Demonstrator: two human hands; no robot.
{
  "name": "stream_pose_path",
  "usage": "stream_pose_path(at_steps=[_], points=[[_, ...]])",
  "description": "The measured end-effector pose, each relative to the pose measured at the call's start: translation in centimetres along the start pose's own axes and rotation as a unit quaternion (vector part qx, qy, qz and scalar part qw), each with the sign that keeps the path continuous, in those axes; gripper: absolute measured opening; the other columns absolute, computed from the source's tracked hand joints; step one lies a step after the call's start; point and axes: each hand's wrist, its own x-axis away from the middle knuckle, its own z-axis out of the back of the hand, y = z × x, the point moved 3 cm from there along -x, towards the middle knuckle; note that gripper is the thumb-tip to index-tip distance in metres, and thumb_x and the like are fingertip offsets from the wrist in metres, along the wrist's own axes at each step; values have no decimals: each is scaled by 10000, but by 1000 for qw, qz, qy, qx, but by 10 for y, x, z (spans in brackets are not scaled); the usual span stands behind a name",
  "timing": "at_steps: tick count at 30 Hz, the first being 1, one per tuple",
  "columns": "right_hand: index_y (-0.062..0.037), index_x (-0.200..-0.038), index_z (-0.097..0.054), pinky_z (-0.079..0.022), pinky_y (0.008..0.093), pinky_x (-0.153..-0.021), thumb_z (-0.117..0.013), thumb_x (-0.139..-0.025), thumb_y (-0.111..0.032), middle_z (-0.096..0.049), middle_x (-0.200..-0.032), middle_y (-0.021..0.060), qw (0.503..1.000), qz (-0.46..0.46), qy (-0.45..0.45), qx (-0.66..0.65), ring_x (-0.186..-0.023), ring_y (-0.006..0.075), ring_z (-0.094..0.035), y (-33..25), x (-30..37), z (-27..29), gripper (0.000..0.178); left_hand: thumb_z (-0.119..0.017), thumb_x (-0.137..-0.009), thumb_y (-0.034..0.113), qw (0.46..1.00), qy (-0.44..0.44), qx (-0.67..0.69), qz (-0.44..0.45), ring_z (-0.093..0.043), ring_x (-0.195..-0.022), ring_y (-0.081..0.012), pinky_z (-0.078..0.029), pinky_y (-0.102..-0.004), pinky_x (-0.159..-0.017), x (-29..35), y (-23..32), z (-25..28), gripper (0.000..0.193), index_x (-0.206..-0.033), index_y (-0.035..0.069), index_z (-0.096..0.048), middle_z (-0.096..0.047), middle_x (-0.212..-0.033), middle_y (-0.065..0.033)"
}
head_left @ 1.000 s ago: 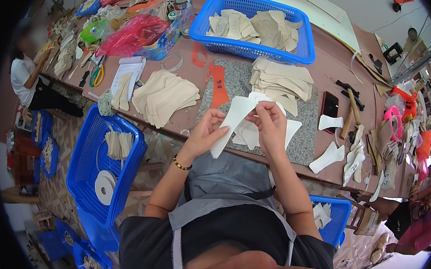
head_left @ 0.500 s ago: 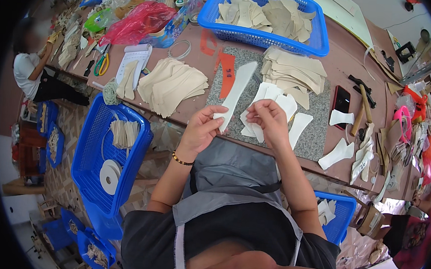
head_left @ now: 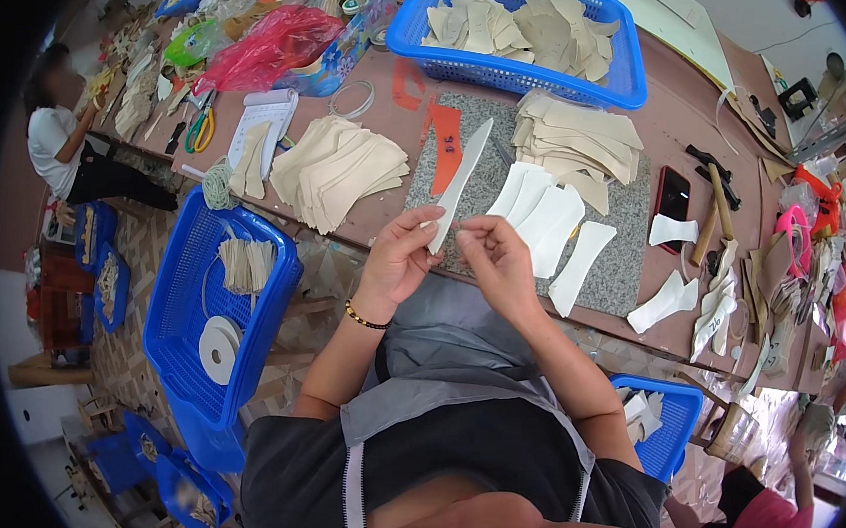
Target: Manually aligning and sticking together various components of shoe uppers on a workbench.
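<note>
Wearing a white top, a co-worker (head_left: 51,135) is at the far left, beside the cluttered end of the worktop (head_left: 376,94). In from there are scissors (head_left: 200,134) with yellow and green handles and, lower down, a left blue basket (head_left: 166,315) with a bundle of pale strips (head_left: 245,263) and a white roll (head_left: 219,350). Next you have a magenta plastic bag (head_left: 271,52), a notepad (head_left: 269,111) and a fanned stack of beige pieces (head_left: 336,170).

Your left hand (head_left: 404,253) grips the lower end of a white piece (head_left: 463,183) between thumb and fingers. The piece tilts away from you, turned nearly edge-on, its far end over the grey speckled slab (head_left: 598,288), just right of an orange piece (head_left: 446,148). Your right hand (head_left: 499,264) is just beside the gripped end, thumb and forefinger tips close together; whether they pinch anything cannot be told.

Past it, overlapping white pieces (head_left: 544,214) lie on the slab, with a back blue basket (head_left: 534,85) and a beige pile (head_left: 579,138) beyond them and a single white piece (head_left: 579,270) just beside. Farther right you find a phone (head_left: 673,195), two wooden-handled tools (head_left: 722,202), a lower right blue basket (head_left: 679,424) and a person in pink (head_left: 773,524).
</note>
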Motion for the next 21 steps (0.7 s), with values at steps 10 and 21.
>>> stream_pose_path(at_steps=[10, 21], points=[[34, -1048, -544, -442, 189, -588, -610, -885, -97, -590, -802, 17, 988, -118, 26, -94, -675, 55, -545, 0, -6, 24, 219, -555, -887, 12, 997, 5, -79, -21, -545, -676, -69, -406, -194, -544, 4, 4, -16, 226, -1096, 59, -484, -625, -982, -98], [40, -975, -566, -459, 187, -657, -559, -918, -87, -625, -860, 34, 988, -114, -55, -90, -754, 51, -561, -6, 6, -6, 139, -591, -882, 49, 996, 33, -75, -25, -525, -641, -44, -395, -183, -524, -1, -8, -7, 134, -1003, 70, -535, -632, -945, -70]])
